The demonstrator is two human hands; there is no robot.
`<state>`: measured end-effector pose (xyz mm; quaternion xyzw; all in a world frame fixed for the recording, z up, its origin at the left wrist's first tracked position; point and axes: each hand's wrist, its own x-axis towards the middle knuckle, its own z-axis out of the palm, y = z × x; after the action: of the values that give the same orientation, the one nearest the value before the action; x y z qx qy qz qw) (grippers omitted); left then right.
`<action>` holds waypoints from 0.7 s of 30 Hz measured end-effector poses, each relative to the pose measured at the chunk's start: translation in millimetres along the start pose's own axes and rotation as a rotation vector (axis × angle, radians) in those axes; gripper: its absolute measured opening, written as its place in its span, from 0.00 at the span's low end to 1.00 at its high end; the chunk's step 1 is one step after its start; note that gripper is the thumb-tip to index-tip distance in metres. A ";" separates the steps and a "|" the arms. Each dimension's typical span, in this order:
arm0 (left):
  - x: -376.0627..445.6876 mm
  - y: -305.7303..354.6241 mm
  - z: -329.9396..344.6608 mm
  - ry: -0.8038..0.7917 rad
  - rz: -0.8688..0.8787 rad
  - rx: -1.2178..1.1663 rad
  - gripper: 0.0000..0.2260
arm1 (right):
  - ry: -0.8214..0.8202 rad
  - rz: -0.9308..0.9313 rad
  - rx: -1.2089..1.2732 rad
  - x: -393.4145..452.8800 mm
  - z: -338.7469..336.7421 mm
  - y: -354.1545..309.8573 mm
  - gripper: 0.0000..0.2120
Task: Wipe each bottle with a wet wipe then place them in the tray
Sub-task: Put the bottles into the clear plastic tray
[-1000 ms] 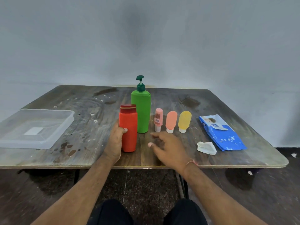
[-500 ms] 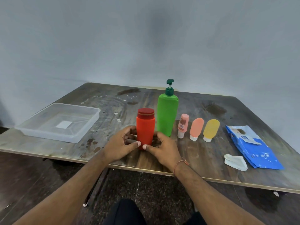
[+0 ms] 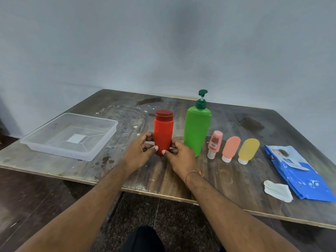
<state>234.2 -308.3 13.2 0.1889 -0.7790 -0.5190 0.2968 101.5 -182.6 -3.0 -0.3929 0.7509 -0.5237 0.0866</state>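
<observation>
A red bottle point(image 3: 163, 130) with a dark red cap stands upright on the wooden table point(image 3: 227, 179). My left hand point(image 3: 139, 152) and my right hand point(image 3: 179, 157) grip its lower part from both sides, thumbs meeting in front. Right of it stand a tall green pump bottle point(image 3: 197, 131), a small pink bottle point(image 3: 215, 143), an orange tube point(image 3: 231, 148) and a yellow tube point(image 3: 248, 150). A clear plastic tray point(image 3: 54, 142) lies at the left. A blue wet wipe pack point(image 3: 300, 177) and a loose white wipe point(image 3: 278, 190) lie at the right.
The table's near edge point(image 3: 145, 190) runs just below my wrists. Stains mark the tabletop between the tray and the red bottle. A grey wall point(image 3: 163, 51) stands behind the table.
My right hand has joined my left on the red bottle, so both now grip it. My head has turned left and nearer, shifting the scene to the right.
</observation>
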 end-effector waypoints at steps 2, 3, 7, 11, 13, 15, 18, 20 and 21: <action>1.7 -2.6 0.6 0.003 -0.008 0.006 0.20 | 0.000 -0.017 -0.031 1.1 -0.3 -0.7 0.20; 1.6 -3.6 0.2 0.003 -0.013 0.009 0.20 | -0.002 -0.023 -0.039 1.0 -0.2 -1.1 0.21; 0.8 -3.4 0.0 0.008 -0.034 0.032 0.19 | -0.008 -0.017 -0.059 -1.4 -0.7 -2.7 0.22; -3.7 -0.1 0.5 0.047 -0.059 0.065 0.20 | -0.040 0.037 0.020 -7.7 -4.4 -8.6 0.27; -8.8 2.4 -0.4 0.118 -0.060 0.097 0.18 | -0.054 0.055 0.042 -13.7 -8.3 -9.1 0.31; -13.9 3.7 -1.0 0.199 -0.055 0.109 0.16 | -0.078 0.051 0.027 -20.4 -13.3 -6.0 0.34; -25.5 3.1 0.5 0.221 -0.010 0.141 0.15 | -0.096 0.062 0.016 -33.0 -24.5 -0.6 0.34; -34.8 3.3 3.0 0.211 0.059 0.210 0.15 | -0.096 0.051 -0.011 -40.6 -32.8 1.9 0.33; -39.9 5.3 5.1 0.200 0.114 0.274 0.15 | -0.095 0.035 -0.039 -45.3 -38.0 2.5 0.31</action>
<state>260.9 -278.7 6.0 0.2337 -0.8184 -0.3689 0.3735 110.3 -124.1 -1.3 -0.4059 0.7626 -0.4883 0.1236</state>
